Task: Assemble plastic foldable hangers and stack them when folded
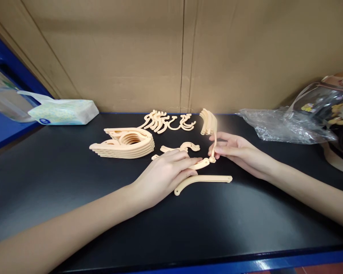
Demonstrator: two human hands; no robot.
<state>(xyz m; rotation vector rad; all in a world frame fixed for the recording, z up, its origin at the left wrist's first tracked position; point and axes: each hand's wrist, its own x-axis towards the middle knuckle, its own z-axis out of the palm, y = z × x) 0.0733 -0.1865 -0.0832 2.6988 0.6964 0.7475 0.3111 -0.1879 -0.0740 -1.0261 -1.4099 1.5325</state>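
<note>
- Head view: cream plastic parts are laid out in separate groups on the smooth black table [74, 213].
- Done, judged by shape: a layered stack of cream plastic frames with rounded openings [143, 152] is set at left; each layer seems made up of joined parts. Layers overlap, so no count is entered.
- Left, by the same judgement: thin curved cream plastic hooks [158, 121] are heaped at the back, and a row of curved cream plastic bars [207, 122] is lined up to their right. Progress is put at partway.
- Loose nearby: a wavy cream plastic piece with small holes [192, 146] lies just beyond the left hand [165, 171]; a single long bent cream plastic bar [202, 178] lies on the near side, touched by neither of the hands as far as can be seen.
- In hand: a cream plastic arm with a rounded, holed end [201, 164] is pinched low between left thumb and fingers; its other end is hidden by the hand.
- A slender upright cream plastic strip [215, 142] is pinched by the right hand [241, 150]. Its lower end is just beside the rounded end; contact cannot be told.
- Pose: the left hand is turned palm down, its forearm angled in from lower left. The right hand is brought in from the right, fingers curled around the strip.
</note>
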